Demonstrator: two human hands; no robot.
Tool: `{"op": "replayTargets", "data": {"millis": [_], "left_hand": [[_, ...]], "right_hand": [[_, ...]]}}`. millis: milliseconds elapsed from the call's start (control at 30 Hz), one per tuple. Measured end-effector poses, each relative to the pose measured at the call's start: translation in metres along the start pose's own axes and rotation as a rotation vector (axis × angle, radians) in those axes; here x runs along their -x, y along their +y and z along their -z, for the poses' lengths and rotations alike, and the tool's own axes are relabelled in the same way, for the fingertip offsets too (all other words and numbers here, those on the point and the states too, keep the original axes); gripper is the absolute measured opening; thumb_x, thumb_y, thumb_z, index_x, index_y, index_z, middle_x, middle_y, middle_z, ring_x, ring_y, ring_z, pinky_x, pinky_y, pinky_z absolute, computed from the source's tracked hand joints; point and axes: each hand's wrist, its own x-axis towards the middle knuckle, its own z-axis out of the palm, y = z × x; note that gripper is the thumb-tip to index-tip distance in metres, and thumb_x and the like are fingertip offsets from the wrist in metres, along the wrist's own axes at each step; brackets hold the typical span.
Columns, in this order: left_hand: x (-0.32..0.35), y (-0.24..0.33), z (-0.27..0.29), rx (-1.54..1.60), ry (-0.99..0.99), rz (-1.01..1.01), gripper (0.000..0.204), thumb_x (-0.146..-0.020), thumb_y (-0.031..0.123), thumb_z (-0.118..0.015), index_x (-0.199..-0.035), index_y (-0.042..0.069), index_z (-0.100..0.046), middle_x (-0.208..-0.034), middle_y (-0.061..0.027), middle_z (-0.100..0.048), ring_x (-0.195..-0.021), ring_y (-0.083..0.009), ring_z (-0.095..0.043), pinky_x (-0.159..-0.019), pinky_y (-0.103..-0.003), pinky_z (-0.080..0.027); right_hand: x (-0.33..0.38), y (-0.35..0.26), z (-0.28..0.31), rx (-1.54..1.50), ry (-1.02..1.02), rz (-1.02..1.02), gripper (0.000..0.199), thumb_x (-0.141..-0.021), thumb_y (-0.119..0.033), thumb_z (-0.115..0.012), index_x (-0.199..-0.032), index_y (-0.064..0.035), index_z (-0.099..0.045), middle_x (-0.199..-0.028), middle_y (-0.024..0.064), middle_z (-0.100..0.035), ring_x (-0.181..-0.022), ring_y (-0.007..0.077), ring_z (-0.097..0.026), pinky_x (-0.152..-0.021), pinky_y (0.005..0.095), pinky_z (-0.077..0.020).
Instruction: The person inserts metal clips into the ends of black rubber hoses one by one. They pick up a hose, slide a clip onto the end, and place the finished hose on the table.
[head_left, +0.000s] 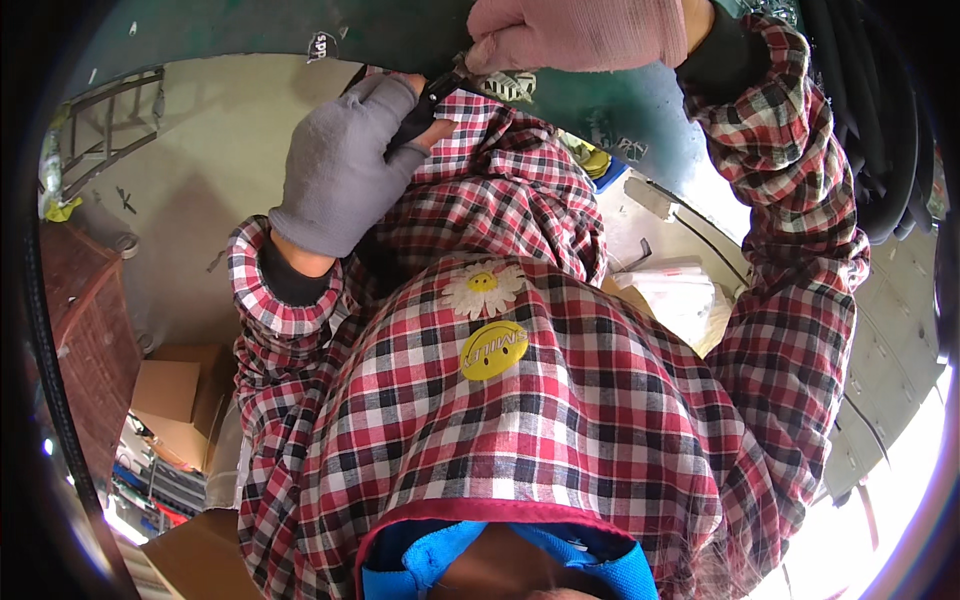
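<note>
My left hand [345, 165], in a grey glove with bare fingertips, is closed around a small black part [438, 90]. The thumb and fingers pinch it from two sides, and most of it is hidden by the glove. At the top edge, my right hand [585, 35], in a pinkish glove, has its fingers curled over the green worktop [240, 28]. Its fingertips meet the upper end of the black part. Whatever they grip there is too small and covered to make out. Just below those fingers lies a small pale striped piece [510, 86] at the worktop's edge.
Thick black hoses [870, 130] hang at the far right. On the left are a metal frame [110, 130], a reddish-brown cabinet [90, 330] and a cardboard box [170, 390]. White plastic bags [680, 295] lie below the worktop, right of my checked apron [520, 420].
</note>
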Motion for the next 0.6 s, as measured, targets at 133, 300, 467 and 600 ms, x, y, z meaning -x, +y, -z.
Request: {"op": "replayTargets", "data": {"millis": [133,300,467,600], "left_hand": [[0.005,0.000,-0.001,-0.007,0.035,-0.009,0.037,-0.083,0.015,-0.081,-0.113,0.001,-0.066,-0.087,-0.0179,-0.066,-0.075,-0.0383,-0.067,-0.063,-0.041,-0.052],[0.022,-0.013,0.023,0.107,-0.003,0.112,0.029,-0.086,0.013,-0.077,-0.110,0.001,-0.065,-0.086,-0.0170,-0.066,-0.070,-0.0331,-0.065,-0.064,-0.036,-0.050],[0.067,-0.012,0.093,0.534,0.104,0.294,0.067,-0.090,-0.003,-0.057,-0.153,0.003,-0.033,-0.129,-0.0129,-0.050,-0.079,-0.0090,-0.048,-0.066,-0.021,-0.042],[0.180,-0.019,0.217,0.443,0.234,0.138,0.067,-0.094,0.044,-0.066,-0.141,0.003,-0.042,-0.135,-0.0187,-0.047,-0.097,-0.0182,-0.057,-0.074,-0.029,-0.050]], "right_hand": [[0.006,-0.017,0.010,-0.129,-0.052,-0.130,0.033,-0.093,-0.038,-0.063,-0.089,-0.0077,-0.075,-0.079,0.0161,-0.069,-0.077,0.0340,-0.067,-0.071,0.0430,-0.0525],[0.035,0.025,0.010,-0.195,0.102,-0.316,0.034,-0.092,-0.039,-0.066,-0.085,-0.0079,-0.077,-0.076,0.0137,-0.072,-0.077,0.0254,-0.071,-0.073,0.0386,-0.0544],[0.050,0.034,-0.017,0.321,0.866,-0.600,0.025,-0.074,-0.023,-0.076,-0.095,-0.0094,-0.073,-0.089,0.0129,-0.072,-0.087,0.0354,-0.069,-0.078,0.0446,-0.0563],[0.000,-0.024,-0.049,0.000,1.189,-0.099,0.045,-0.064,-0.027,-0.081,-0.101,-0.0049,-0.068,-0.101,0.0168,-0.065,-0.097,0.0395,-0.063,-0.083,0.0472,-0.0530]]}}
